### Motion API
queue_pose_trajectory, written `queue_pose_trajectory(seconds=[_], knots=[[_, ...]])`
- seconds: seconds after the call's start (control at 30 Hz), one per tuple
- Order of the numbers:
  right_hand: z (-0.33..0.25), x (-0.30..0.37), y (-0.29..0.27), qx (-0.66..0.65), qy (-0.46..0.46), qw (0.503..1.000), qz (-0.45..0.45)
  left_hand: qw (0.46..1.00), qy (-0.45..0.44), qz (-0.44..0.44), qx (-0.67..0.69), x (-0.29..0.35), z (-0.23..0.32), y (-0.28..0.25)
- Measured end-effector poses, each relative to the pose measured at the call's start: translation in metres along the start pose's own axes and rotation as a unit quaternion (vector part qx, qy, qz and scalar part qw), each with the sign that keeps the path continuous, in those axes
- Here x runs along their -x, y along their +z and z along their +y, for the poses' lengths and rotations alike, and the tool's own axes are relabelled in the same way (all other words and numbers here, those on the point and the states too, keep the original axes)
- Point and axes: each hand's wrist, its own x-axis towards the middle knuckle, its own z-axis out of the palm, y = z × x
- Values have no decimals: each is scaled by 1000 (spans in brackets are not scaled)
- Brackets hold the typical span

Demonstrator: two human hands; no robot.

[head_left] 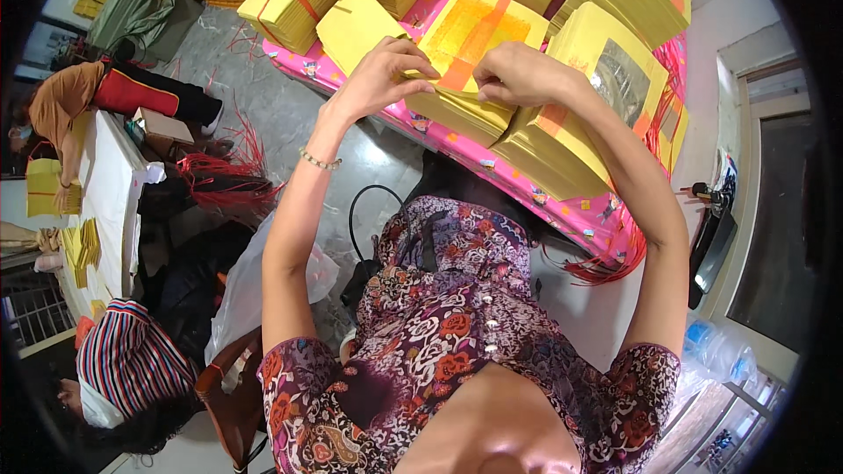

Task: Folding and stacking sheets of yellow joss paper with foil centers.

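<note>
A stack of yellow paper sheets [458,17] with an orange printed patch lies in front of me on a pink table. At its near left corner is my left hand [386,77], its fingers bent and the thumb a little apart from them, with nothing plainly held. My right hand [525,75] is curled closed at the stack's near right edge; its fingertips are hidden, so what they pinch does not show. Just left of the stack sits a plain yellow paper pile [356,31]. To its right stand thick yellow paper stacks [562,154] with a silver patch on top.
Yellow bundles tied with red string [290,4] fill the table's far side. The pink patterned tablecloth [518,177] hangs at the near edge. Red strings [606,270] dangle at right. Two people work at a white table [110,202] on the left. Water bottles [716,351] stand lower right.
</note>
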Motion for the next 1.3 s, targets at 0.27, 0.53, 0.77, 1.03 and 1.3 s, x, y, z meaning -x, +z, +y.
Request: queue_pose_trajectory(seconds=[0.27,0.53,0.77,1.03,1.3], knots=[[1,1,0,-9,-15,1000,5,1000,-4,-6,-13,-1,0,-2],[6,-1,2,-19,-11,1000,2,1000,-7,-8,-12,-2,0,-1],[5,-2,0,-27,11,999,-27,1000,-10,-14,5,-2,-2,-1],[6,-2,1,-30,9,999,-17,1000,-9,-10,-6,-3,-2,-1],[2,0,0,-34,23,999,-27,1000,-19,-12,14,-1,0,0]])
